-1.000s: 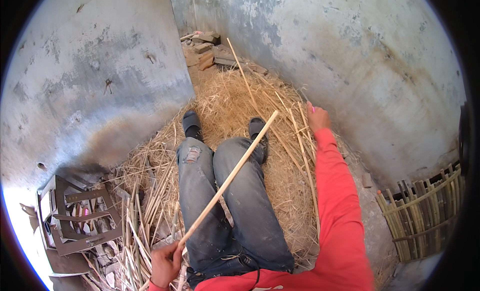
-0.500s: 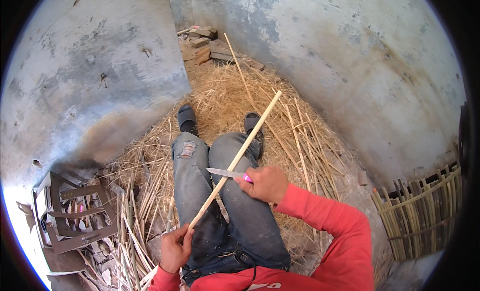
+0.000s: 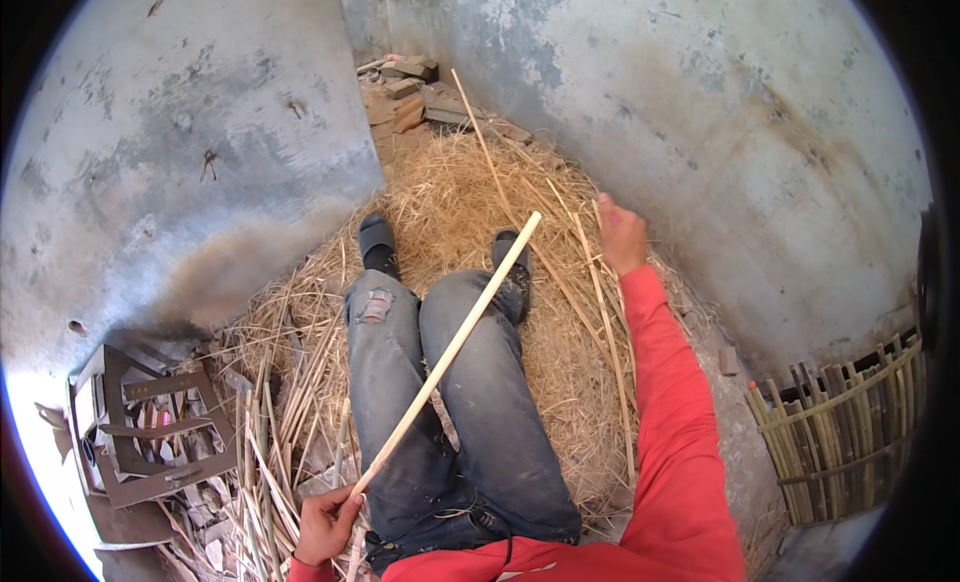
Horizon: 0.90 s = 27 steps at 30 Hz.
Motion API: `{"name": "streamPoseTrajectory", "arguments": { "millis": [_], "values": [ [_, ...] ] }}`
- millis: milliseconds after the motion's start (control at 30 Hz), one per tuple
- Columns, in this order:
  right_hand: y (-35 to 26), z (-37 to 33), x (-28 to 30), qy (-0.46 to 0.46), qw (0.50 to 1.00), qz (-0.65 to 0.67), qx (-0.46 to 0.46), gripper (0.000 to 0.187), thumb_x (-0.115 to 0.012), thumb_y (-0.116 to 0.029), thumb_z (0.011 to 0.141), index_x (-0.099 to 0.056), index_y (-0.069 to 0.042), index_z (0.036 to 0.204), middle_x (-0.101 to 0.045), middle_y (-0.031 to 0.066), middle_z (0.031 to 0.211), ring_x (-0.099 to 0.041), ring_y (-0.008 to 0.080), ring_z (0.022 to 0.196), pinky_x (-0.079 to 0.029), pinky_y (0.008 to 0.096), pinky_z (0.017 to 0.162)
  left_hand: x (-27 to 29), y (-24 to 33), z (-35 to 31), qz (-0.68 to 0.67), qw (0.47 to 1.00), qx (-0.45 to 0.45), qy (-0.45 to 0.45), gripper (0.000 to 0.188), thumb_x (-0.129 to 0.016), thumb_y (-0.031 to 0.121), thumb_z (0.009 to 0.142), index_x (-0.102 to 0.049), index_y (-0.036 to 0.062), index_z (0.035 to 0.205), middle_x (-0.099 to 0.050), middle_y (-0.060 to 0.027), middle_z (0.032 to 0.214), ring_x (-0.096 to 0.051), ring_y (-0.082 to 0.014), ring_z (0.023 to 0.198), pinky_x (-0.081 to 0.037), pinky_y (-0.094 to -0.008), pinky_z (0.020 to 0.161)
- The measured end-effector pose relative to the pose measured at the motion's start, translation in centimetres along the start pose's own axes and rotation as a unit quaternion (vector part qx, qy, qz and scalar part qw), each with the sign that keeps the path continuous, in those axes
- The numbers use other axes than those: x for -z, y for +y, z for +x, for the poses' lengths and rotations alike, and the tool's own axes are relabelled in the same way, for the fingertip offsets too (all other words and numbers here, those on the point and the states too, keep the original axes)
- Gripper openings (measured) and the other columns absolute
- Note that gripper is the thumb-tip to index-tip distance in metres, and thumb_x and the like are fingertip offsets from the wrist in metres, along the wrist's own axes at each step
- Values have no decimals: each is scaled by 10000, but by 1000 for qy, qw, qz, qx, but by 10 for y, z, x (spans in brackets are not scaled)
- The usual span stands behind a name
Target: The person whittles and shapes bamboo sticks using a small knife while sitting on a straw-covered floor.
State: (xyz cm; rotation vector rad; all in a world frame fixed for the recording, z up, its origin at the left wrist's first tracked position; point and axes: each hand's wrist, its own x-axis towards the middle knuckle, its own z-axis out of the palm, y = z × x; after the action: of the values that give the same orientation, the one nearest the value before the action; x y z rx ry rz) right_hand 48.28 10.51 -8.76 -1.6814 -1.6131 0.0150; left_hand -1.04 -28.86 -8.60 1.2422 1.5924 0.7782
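My left hand (image 3: pixel 328 522) is closed on the lower end of a long, pale, peeled stick (image 3: pixel 452 350). The stick slants up across my legs, its far tip beyond my right knee. Out to the far right, over the straw, my right hand (image 3: pixel 624 237) is closed around a knife (image 3: pixel 616 219). Only a spot of its pink handle shows; the blade is hard to make out here. The right arm is stretched out, and the hand is well apart from the stick.
Thin strips (image 3: pixel 603 317) and loose straw (image 3: pixel 440 187) cover the floor. More sticks (image 3: pixel 262 462) lie at my left beside a brown metal frame (image 3: pixel 165 432). A woven slat panel (image 3: pixel 845 427) leans at the right. Bricks (image 3: pixel 408 82) lie in the far corner between grey walls.
My right hand has swung away from the stick, far and to the right, carrying the knife. The left hand has drawn the stick slightly nearer and down to the left.
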Motion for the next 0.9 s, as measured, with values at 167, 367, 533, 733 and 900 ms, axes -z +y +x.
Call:
{"name": "streamPoseTrajectory", "arguments": {
  "millis": [167,367,533,733,900],
  "values": [
    [-118,-84,14,-163,972,42,167,568,-549,-535,1021,-684,-75,716,-607,189,582,-622,376,540,-498,510,537,-5,18,23,-23,999,17,-42,232,-668,134,1018,-748,-35,1155,-578,59,724,-452,-24,646,-355,-219,569],
    [-142,-148,11,-234,938,6,256,589,-497,-576,1020,-687,-88,750,-647,162,610,-646,345,525,-522,489,497,0,10,21,-97,991,61,-74,228,-649,111,1031,-746,-48,1162,-542,70,697,-423,-15,633,-318,-225,549],
    [-47,-34,-6,-155,986,-52,21,688,-402,-577,1055,-718,-31,782,-670,236,740,-639,451,684,-505,553,663,7,20,12,-94,990,76,-79,223,-642,99,1037,-748,-47,1168,-526,78,694,-407,-13,618,-299,-219,535],
    [16,7,5,-3,999,-28,-16,676,-464,-549,1056,-669,16,744,-651,231,706,-585,416,607,-430,508,599,14,14,3,-89,988,83,-91,230,-649,111,1035,-748,-49,1168,-529,83,702,-408,-14,625,-302,-220,539],
    [-81,-40,22,-96,988,117,11,648,-512,-519,1055,-609,1,681,-543,175,584,-538,314,544,-384,467,540,8,9,9,-74,993,67,-66,226,-645,112,1036,-751,-37,1170,-529,81,696,-408,-14,614,-303,-223,533]
  ]
}}
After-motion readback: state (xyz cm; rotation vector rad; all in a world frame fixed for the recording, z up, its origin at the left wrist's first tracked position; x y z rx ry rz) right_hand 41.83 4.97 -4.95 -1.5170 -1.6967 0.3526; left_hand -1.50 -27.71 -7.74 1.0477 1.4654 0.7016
